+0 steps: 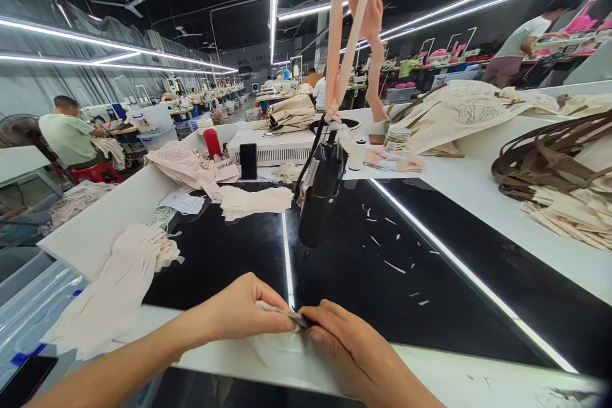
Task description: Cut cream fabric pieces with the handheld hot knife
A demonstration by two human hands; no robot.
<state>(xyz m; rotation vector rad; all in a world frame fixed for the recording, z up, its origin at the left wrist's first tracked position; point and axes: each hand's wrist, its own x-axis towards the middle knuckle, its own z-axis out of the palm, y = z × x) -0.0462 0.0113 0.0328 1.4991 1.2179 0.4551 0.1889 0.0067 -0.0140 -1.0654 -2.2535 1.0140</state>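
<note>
A piece of pale fabric (pixel 272 308) in work between two sets of fingers.
The fingers of the left hand (pixel 239 309) pinch its edge; those of the right hand (pixel 347 338) close on a small grey thing (pixel 300 319) against it, too hidden to name. Ahead and right of the fingers, white scraps (pixel 394 266) dot the black surface (pixel 454 312), suggesting some cutting is done. Left of them lie pale pieces (pixel 119 287), not in hand; whether those are finished or waiting, I cannot tell.
</note>
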